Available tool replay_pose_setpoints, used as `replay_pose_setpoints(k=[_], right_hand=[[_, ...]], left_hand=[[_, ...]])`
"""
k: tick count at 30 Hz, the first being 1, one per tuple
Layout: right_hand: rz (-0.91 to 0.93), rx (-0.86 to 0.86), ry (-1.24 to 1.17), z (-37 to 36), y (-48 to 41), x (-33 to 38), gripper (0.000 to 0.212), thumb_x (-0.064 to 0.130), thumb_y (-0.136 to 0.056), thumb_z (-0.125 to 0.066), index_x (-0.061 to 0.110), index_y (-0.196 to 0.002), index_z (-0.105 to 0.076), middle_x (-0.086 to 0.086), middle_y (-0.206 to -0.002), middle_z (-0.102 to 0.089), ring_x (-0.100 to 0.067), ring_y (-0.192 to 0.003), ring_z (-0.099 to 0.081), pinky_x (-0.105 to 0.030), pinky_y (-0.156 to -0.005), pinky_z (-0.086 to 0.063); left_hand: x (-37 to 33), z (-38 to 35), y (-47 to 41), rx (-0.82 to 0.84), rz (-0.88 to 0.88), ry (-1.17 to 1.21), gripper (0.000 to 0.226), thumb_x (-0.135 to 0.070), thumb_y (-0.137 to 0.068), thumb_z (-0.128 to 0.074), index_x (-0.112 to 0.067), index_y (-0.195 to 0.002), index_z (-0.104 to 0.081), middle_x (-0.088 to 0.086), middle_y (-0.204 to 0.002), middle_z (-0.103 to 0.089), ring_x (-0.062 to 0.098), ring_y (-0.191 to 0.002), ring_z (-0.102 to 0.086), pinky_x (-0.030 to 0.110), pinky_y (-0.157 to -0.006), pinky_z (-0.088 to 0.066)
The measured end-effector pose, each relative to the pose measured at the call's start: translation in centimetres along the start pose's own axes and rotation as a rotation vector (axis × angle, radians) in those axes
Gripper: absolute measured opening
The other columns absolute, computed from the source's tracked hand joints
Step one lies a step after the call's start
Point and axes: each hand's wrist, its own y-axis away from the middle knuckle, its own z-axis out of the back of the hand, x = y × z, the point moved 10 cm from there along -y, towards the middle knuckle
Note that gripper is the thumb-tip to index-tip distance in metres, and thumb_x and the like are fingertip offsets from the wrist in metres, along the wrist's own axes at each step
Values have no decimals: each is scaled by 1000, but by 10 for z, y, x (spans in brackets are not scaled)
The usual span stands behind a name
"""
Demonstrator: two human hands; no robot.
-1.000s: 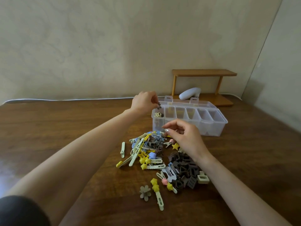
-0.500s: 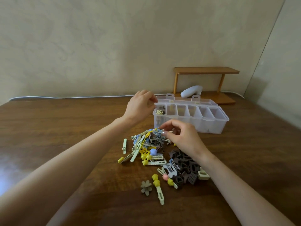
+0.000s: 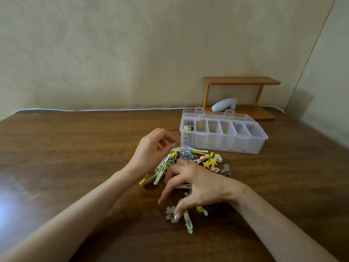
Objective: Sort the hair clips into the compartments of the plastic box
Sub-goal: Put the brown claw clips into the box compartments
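Hair clips (image 3: 184,159): mixed loose pile at centre frame, on the table (image 3: 75,157), just in front of the box. Long pale and yellow bars, blue-grey pieces and yellow star clips (image 3: 209,163) on its right edge.
Plastic box (image 3: 222,140): clear, right of centre, lid folded back, six compartments in a row.
Leftmost compartment (image 3: 188,138): holds a few small clips, one pale and one dark. Nothing made out in the other five.
Progress (judged): early. Nearly all the stock is unsorted.
Step in hand (judged): choosing the next pick from the pile. Neither hand is over the box.
Right hand (image 3: 200,184): palm down over the near half of the pile, hiding the clips beneath it. Fingers (image 3: 167,188) are spread and nearly straight, pointing down-left, and grasp nothing.
Right-hand contact: lowest fingertip lies at the flower clip (image 3: 170,214), lower centre, touching or just beside it; cannot tell which. A long pale clip (image 3: 188,223) lies just right of that tip.
Left hand (image 3: 151,150): at the far-left edge of the pile, fingers loosely curled, tips near the thumb. No clip seen between them.
Next move (judged): close two fingertips on one clip, likely the flower, then lift it free without dragging its neighbours and carry it up-right to a matching compartment.
Risk (judged): tangled bars may come up together.
Beyond: wooden shelf (image 3: 241,81) at upper right with a white object (image 3: 223,104) under it; white cable (image 3: 94,110) along the wall edge.
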Motion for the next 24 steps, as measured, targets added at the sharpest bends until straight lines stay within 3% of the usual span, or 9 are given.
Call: replay_pose_setpoints(k=[2,5,8,11,13,16,20,24], right_hand=[[14,20,54,-5,0,2,32,40,-69,-78,34,-100,-72,12,-106,-51,1,-103,-37,-23,-95,-30],[28,4,93,-6,-1,3,27,38,-72,-77,29,-97,-72,18,-101,-49,8,-99,-34,-8,-89,-22],[-20,-56,45,0,-3,-6,25,34,-74,-77,24,-96,-68,15,-99,-56,6,-96,-43,-10,-87,-34],[-149,-285,-101,29,5,-29,27,26,-74,-78,21,-96,-64,10,-96,-61,-1,-89,-55,-16,-78,-47],[-208,-473,-162,52,17,-43,27,20,-73,-79,21,-94,-62,9,-92,-62,-1,-82,-58,-13,-71,-47],[-235,-658,-180,71,30,-55,31,15,-70,-80,19,-93,-60,5,-87,-61,-5,-75,-57,-13,-67,-46],[-195,-741,-230,74,32,-54,34,9,-70,-80,17,-93,-56,0,-86,-60,-13,-77,-59,-24,-70,-53],[-132,-755,-160,75,31,-45,27,11,-75,-77,15,-91,-55,2,-86,-59,-10,-77,-58,-23,-69,-52]], left_hand=[[1,-2,5,-2,-8,26,12,-9,-83,-64,-21,-84,-61,-9,-87,-61,5,-73,-54,9,-64,-41],[6,-4,8,0,31,68,10,-10,-85,-62,-20,-87,-62,-13,-84,-61,0,-71,-52,10,-62,-41],[16,-3,8,-18,113,141,9,-11,-86,-62,-20,-89,-61,-12,-81,-62,-2,-67,-52,10,-62,-42],[23,-1,9,-19,190,258,3,-18,-87,-62,-18,-89,-61,0,-82,-66,13,-74,-60,20,-67,-47],[23,-5,11,30,242,303,13,-26,-86,-62,-13,-88,-60,6,-82,-67,13,-69,-59,25,-65,-49],[16,-16,14,129,251,292,24,-36,-83,-61,-12,-85,-61,5,-79,-66,-2,-53,-50,17,-50,-43],[4,-22,15,154,189,240,24,-37,-78,-65,-15,-88,-63,-7,-78,-64,-6,-59,-51,10,-57,-40],[-6,-28,16,185,138,197,24,-33,-77,-70,-14,-90,-64,-10,-77,-61,-7,-59,-50,8,-55,-38]])
